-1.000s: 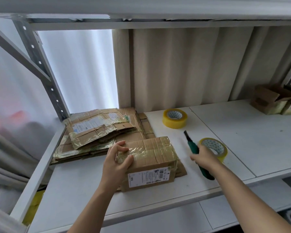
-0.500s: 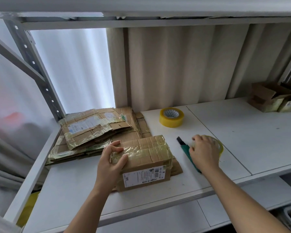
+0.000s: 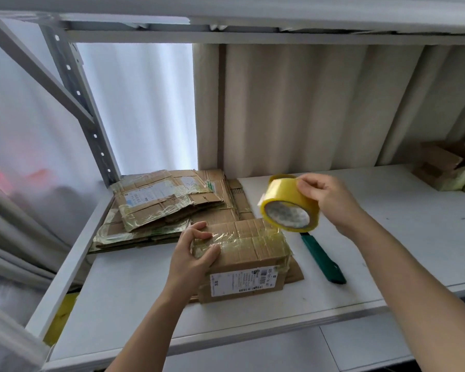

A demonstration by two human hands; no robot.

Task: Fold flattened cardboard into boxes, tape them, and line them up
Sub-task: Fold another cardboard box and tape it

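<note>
Cardboard, creased and patched with old glossy tape, makes up the folded box (image 3: 243, 257) sitting near the front edge of the white shelf (image 3: 387, 237). It rests on a flat brown sheet whose corner shows at its lower right. The left hand (image 3: 192, 257) grips the box at its 9 o'clock end, fingers curled over the top edge and thumb pressed on the taped face. The box looks light and hollow, so it should slide easily on the smooth shelf if nothing pins it; the worn board will probably give under hard pressure, and the old tape looks slick. Holding at a corner or edge, where the board is stiffest, seems the safer place.

At about 1 o'clock from the box, the right hand (image 3: 330, 200) holds a yellow tape roll (image 3: 290, 209) lifted off the shelf, fingers and thumb closed around its rim on the far side, the open core facing the camera. Whether a loose tape end is already peeled I cannot tell. The roll is rigid and light; its outer wrap is smooth, so a grip across the rim suits it.

A green-handled knife (image 3: 322, 257) lies on the shelf at 3 o'clock from the box, just beside it. At 11 o'clock, a stack of flattened cardboard (image 3: 167, 208) waits against the back. More boxes (image 3: 446, 170) stand at the far right, well apart.
</note>
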